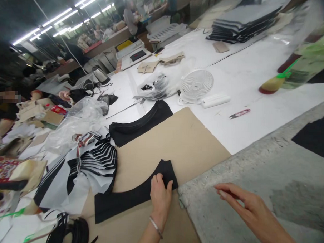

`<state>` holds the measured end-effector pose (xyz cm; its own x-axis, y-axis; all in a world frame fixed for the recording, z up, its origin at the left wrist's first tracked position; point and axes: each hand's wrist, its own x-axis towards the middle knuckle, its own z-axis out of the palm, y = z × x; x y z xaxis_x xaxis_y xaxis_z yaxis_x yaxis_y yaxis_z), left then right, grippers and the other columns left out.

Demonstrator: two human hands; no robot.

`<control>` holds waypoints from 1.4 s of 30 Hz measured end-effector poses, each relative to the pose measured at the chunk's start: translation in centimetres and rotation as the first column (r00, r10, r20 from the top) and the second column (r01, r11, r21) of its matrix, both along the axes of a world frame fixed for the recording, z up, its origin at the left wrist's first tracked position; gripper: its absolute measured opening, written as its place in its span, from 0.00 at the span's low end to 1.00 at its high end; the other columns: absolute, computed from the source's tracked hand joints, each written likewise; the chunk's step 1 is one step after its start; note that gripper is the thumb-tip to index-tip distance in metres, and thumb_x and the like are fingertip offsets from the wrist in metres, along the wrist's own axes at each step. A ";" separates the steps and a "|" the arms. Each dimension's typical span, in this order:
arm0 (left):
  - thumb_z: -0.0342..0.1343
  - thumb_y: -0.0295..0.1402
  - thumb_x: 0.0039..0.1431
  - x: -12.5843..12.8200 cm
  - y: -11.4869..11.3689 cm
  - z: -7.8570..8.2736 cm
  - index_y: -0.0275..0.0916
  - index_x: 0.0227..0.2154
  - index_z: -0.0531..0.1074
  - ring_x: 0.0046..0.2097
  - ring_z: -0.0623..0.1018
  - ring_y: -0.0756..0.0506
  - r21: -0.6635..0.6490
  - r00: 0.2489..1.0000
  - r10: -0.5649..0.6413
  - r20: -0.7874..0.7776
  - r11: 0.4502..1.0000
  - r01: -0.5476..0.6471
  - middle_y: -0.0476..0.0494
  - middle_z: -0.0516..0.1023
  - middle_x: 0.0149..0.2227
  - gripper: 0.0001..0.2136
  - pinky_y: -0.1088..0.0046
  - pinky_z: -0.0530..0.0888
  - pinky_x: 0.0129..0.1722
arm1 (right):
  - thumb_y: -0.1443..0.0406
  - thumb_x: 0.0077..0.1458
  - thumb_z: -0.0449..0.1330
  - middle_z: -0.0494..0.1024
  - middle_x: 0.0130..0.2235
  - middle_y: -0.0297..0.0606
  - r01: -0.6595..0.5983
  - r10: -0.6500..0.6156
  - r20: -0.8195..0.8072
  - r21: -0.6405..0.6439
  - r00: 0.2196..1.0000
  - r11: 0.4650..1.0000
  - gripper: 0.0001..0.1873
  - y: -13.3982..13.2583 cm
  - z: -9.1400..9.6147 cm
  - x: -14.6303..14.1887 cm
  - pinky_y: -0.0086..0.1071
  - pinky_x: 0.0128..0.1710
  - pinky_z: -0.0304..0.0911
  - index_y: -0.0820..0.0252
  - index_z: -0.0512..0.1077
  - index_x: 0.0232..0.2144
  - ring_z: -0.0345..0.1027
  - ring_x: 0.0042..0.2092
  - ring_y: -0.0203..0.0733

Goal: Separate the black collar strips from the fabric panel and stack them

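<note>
My left hand (160,195), a bracelet at its wrist, lies on the right part of a curved black fabric piece (122,199). Its fingers are curled against the cloth, thumb apart to the right. The piece rests on a tan board (162,139) on the table. Beyond the table edge, above the floor, my right hand (246,205) is raised with thumb and fingertips brought together in a pinch. Anything between those tips is too small to make out. A second curved black fabric piece (142,123) lies at the board's far edge.
Fanned black-and-white pieces (92,167) lie left of the board, near black strips (78,232). Farther off are a white fan (196,84), pink-handled thread snips (240,113), a glue bottle (273,81) and stacked dark sheets (243,21). People sit in the background.
</note>
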<state>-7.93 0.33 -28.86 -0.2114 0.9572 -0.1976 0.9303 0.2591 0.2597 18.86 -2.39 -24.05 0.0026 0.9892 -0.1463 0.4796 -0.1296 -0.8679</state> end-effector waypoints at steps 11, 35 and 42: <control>0.42 0.28 0.65 -1.3 0.3 0.1 0.40 0.37 0.70 0.41 0.73 0.46 -0.011 0.999 0.004 -0.036 1.000 -0.005 0.44 0.74 0.37 0.11 0.71 0.68 0.40 | 0.53 0.59 0.49 0.79 0.40 0.39 -0.269 0.257 -0.121 -0.102 0.959 0.958 0.21 5.2 -2.1 -10.8 0.37 0.42 0.66 0.58 0.75 0.41 0.72 0.42 0.46; 0.46 0.24 0.58 -4.2 1.2 -0.1 0.40 0.28 0.70 0.34 0.73 0.47 -0.014 0.867 0.253 0.430 0.962 -0.273 0.46 0.74 0.31 0.09 0.71 0.64 0.36 | 0.54 0.57 0.53 0.78 0.44 0.42 -0.161 0.142 -0.179 -0.102 0.974 0.982 0.19 6.5 -7.2 -14.4 0.42 0.49 0.65 0.57 0.72 0.45 0.72 0.46 0.47; 0.47 0.27 0.55 -5.2 1.5 -1.3 0.41 0.25 0.67 0.31 0.71 0.48 -0.059 0.779 0.258 0.571 0.960 -0.275 0.50 0.72 0.26 0.07 0.73 0.62 0.33 | 0.59 0.54 0.50 0.79 0.41 0.41 -0.128 0.113 -0.163 -0.084 0.980 0.988 0.20 6.5 -8.3 -16.0 0.41 0.47 0.66 0.58 0.71 0.46 0.72 0.44 0.46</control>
